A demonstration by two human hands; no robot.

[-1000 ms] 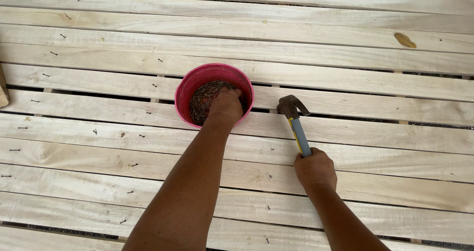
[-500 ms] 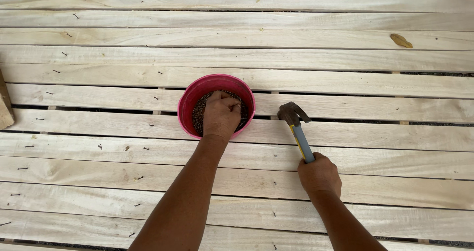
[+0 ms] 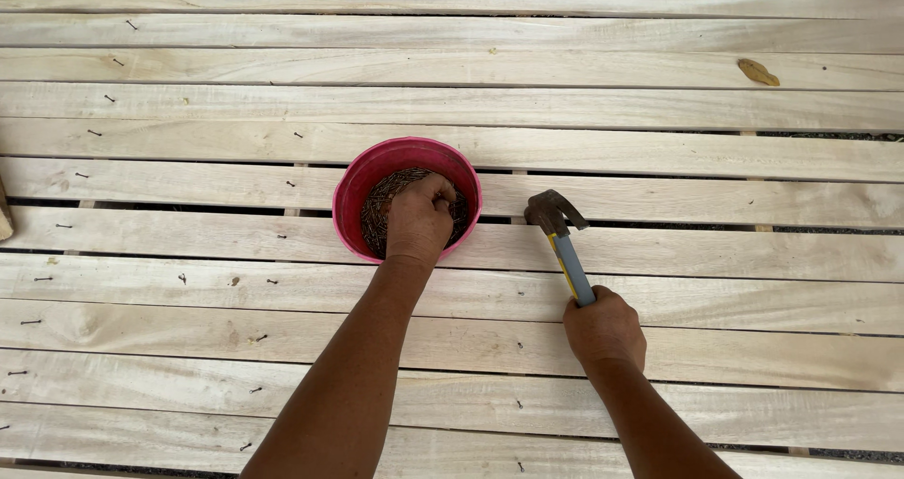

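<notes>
Surface: pale wooden planks (image 3: 659, 149) are lying side by side with narrow gaps, small nails sticking partly out of several.
Bowl: a round pink plastic bowl (image 3: 353, 192) is sitting on the planks, holding a heap of thin dark nails (image 3: 377, 217).
Hammer: a claw hammer with a dark head and blue-and-yellow handle (image 3: 563, 243) is resting head-down, just right of the bowl.
Left hand: the left hand (image 3: 419, 220) is reaching into the bowl, fingers pinching together on nails.
Right hand: the right hand (image 3: 605, 328) is gripping the handle end, fist closed.
</notes>
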